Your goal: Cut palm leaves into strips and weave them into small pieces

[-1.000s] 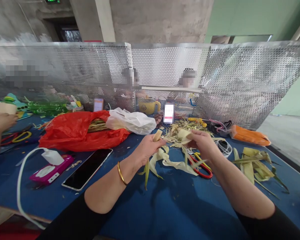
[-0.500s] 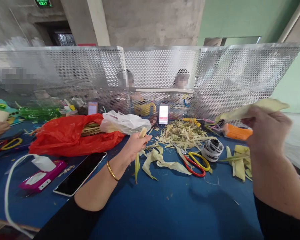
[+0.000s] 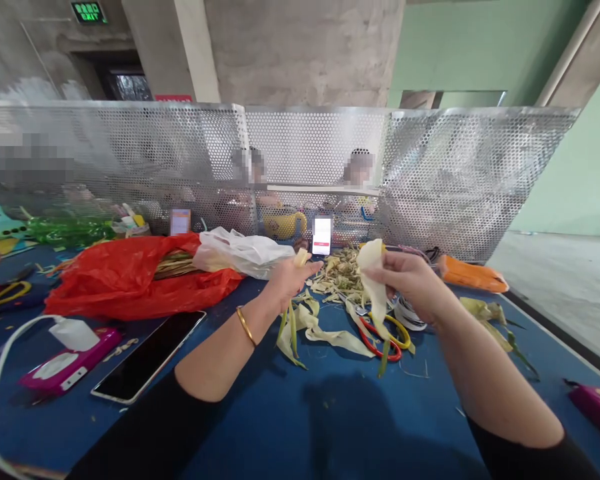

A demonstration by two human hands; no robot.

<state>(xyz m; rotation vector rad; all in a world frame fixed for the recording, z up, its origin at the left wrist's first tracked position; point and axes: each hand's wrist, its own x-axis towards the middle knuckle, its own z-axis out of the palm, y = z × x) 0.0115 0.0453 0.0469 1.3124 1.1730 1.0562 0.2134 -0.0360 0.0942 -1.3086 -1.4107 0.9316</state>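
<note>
My left hand (image 3: 286, 281) is closed on a small bundle of pale leaf strips (image 3: 290, 327) that hang down toward the blue table (image 3: 330, 427). My right hand (image 3: 410, 283) pinches a wide pale yellow leaf strip (image 3: 377, 287) that droops from its fingers, a little right of the left hand. Red and yellow scissors (image 3: 387, 337) lie on the table below the two hands, next to loose leaf ribbons (image 3: 330, 333). A heap of leaf scraps (image 3: 337, 273) sits just behind.
A red plastic bag (image 3: 130, 280) with stalks and a white bag (image 3: 243, 252) lie at the left. A black phone (image 3: 147, 357), a pink case (image 3: 63, 367) with white cable, an orange pouch (image 3: 473, 275) and more leaves (image 3: 495, 320) lie around. A perforated metal screen (image 3: 305, 167) backs the table; people sit behind it.
My right hand, which had swung out high to the right with a leaf strip, has come back to the middle beside the left hand. The left hand has stayed closed on its bundle.
</note>
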